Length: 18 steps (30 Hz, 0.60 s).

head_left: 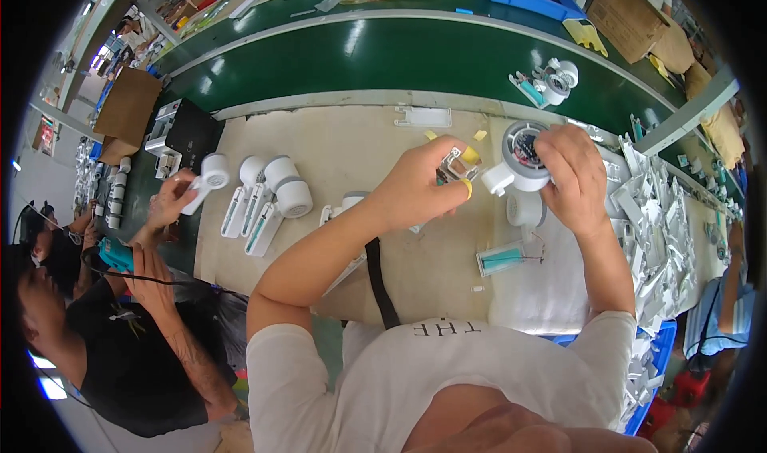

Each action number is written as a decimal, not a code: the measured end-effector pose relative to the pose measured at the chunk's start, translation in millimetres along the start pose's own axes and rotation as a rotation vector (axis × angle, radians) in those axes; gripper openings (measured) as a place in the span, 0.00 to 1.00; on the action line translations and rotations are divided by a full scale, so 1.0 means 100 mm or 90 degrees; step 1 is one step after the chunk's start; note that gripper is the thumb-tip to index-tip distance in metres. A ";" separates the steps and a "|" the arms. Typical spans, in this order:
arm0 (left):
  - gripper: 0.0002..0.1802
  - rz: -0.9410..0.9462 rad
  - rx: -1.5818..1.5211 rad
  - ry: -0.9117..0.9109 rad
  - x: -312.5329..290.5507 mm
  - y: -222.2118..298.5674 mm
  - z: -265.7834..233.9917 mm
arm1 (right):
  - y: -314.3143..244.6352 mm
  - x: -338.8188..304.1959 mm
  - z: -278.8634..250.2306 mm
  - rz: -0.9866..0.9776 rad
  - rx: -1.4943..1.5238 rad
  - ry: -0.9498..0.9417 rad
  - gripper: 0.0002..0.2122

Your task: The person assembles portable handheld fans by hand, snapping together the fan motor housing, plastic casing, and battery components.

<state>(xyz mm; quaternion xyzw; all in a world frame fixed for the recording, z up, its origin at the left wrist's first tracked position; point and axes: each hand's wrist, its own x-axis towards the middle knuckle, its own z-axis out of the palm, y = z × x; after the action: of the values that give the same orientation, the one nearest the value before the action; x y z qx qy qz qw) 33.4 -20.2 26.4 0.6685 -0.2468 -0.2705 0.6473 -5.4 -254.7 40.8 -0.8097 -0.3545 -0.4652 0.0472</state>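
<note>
My right hand (574, 173) grips a white round device head with a grey rim (511, 165); dark circuitry shows in its open face, and a short white neck points left. Close by on its left, my left hand (415, 183) pinches a small white, bracket-like plastic part (457, 167), partly hidden by the fingers. Yellow covers sit on some of its fingertips. Below the right hand, another white round head (525, 210) rests on the mat beside a white handle shell with a teal cell (501, 259), thin wires lying near. A white elongated shell (423, 117) lies beyond my hands.
Several white units with teal cells (256, 213) stand left on the beige mat (335, 145). White plastic shells (647, 237) heap up at right, above a blue bin (661, 357). At left a co-worker holds a white unit (212, 173) and a teal power tool (116, 253).
</note>
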 end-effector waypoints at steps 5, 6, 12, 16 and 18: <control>0.13 0.052 0.192 0.019 -0.02 -0.04 -0.04 | -0.05 -0.01 0.05 0.002 -0.016 -0.007 0.26; 0.12 0.077 0.220 0.036 -0.02 -0.05 -0.03 | -0.06 0.00 0.05 0.002 -0.016 -0.008 0.26; 0.16 0.047 0.343 0.019 0.06 -0.01 -0.02 | -0.08 0.03 -0.23 0.273 0.377 -0.253 0.29; 0.14 0.081 0.503 -0.033 0.07 -0.15 0.07 | 0.04 0.06 -0.14 0.293 0.623 -0.390 0.25; 0.14 0.065 0.514 -0.091 0.06 -0.16 0.12 | 0.09 -0.02 -0.05 0.282 0.637 -0.424 0.23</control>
<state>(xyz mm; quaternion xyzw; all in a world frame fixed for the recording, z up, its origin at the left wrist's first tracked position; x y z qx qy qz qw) 29.0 -32.8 9.6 0.8352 -0.4101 -0.1653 0.3271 -3.8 -264.2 44.0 -0.8450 -0.3488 0.0538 0.4018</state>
